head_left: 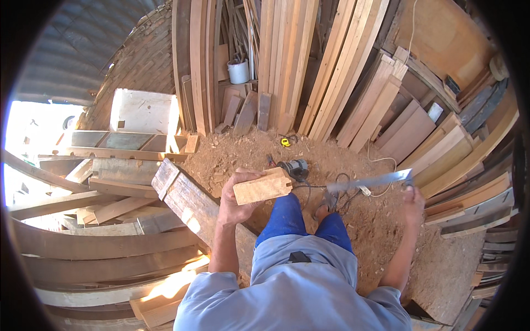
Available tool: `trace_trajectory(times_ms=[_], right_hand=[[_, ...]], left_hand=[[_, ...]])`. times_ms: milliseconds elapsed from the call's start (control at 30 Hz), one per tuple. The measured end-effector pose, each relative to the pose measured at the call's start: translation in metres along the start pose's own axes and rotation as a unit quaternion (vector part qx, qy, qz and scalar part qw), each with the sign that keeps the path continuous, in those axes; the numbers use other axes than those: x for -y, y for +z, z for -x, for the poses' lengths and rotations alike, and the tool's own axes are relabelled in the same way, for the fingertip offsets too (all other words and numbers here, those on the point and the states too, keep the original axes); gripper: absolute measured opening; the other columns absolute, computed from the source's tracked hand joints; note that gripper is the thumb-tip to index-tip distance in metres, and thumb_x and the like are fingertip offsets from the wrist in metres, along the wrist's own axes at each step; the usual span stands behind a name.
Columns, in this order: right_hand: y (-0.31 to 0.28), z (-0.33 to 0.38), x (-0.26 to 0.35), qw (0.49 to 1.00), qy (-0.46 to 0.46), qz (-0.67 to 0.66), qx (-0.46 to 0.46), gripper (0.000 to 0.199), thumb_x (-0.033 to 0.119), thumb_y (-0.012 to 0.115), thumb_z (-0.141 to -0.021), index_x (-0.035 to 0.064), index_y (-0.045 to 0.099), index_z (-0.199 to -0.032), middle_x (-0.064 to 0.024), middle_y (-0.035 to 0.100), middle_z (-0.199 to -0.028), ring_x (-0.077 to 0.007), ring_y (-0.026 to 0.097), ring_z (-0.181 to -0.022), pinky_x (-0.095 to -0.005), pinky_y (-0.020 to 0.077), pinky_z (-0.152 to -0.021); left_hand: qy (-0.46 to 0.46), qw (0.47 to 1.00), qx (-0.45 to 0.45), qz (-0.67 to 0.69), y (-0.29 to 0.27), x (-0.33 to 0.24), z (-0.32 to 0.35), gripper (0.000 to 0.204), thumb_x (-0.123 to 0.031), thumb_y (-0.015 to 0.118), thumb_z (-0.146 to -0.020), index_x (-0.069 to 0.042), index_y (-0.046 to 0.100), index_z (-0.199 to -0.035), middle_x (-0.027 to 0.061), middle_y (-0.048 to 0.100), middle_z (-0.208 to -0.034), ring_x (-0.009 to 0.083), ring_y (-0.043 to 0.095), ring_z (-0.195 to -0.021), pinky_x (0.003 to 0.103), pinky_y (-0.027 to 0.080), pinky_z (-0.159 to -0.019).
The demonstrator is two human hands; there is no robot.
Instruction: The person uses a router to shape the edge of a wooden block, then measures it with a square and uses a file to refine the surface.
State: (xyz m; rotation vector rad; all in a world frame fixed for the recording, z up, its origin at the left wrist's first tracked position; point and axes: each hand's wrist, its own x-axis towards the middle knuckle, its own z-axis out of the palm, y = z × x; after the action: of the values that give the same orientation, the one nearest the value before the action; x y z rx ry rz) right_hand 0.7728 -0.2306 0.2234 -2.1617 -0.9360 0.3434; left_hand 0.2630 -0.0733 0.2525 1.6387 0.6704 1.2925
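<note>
Raised in front of me, my left hand (234,194) is closed around a short, thick wooden block (262,188) that has a notch cut in its right end. Out to the right, my right hand (413,199) grips the dark handle of a handsaw (375,180). Its blade points left toward the block, apart from it, and is partly smeared by motion. On the ground beyond the block lies a corded power tool (296,169), grey and dark, partly hidden by the block.
A yellow tape measure (285,142) lies on the sawdust-covered ground (232,149). At my left is a worn, thick plank (185,198) beside piled timber (110,243). Upright boards (287,66) line the back, with a white bucket (238,71). A cable (386,160) trails near my feet.
</note>
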Motion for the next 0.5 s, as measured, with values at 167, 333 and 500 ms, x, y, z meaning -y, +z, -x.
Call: trace_trajectory(times_ms=[167, 333, 500], right_hand=[[-0.047, 0.044, 0.074, 0.916, 0.030, -0.400, -0.002, 0.024, 0.033, 0.058, -0.105, 0.0110, 0.061, -0.096, 0.0046, 0.050, -0.071, -0.0027, 0.043, -0.054, -0.0179, 0.0341, -0.046], [-0.055, 0.063, 0.086, 0.899, -0.015, -0.438, -0.004, 0.024, 0.032, 0.058, -0.105, 0.0099, 0.061, -0.097, 0.0046, 0.050, -0.070, -0.0034, 0.042, -0.053, -0.0179, 0.0345, -0.046], [-0.050, 0.073, 0.080, 0.913, -0.005, -0.408, -0.003, 0.024, 0.034, 0.059, -0.105, 0.0111, 0.062, -0.097, 0.0044, 0.053, -0.071, -0.0041, 0.044, -0.054, -0.0185, 0.0344, -0.048]], left_hand=[[0.019, 1.000, 0.016, 0.015, 0.021, -0.025, 0.003, 0.048, -0.011, 0.089, -0.077, -0.005, 0.059, -0.114, 0.0173, 0.067, -0.116, 0.0282, 0.064, -0.111, 0.042, 0.052, -0.095], [0.029, 0.999, 0.045, 0.006, 0.034, -0.039, 0.004, 0.049, -0.014, 0.090, -0.077, -0.004, 0.059, -0.114, 0.0178, 0.067, -0.116, 0.0276, 0.064, -0.110, 0.041, 0.053, -0.094], [0.030, 0.997, 0.061, 0.024, 0.039, -0.044, 0.010, 0.051, -0.017, 0.091, -0.076, -0.004, 0.059, -0.114, 0.0176, 0.067, -0.117, 0.0265, 0.064, -0.110, 0.040, 0.053, -0.093]])
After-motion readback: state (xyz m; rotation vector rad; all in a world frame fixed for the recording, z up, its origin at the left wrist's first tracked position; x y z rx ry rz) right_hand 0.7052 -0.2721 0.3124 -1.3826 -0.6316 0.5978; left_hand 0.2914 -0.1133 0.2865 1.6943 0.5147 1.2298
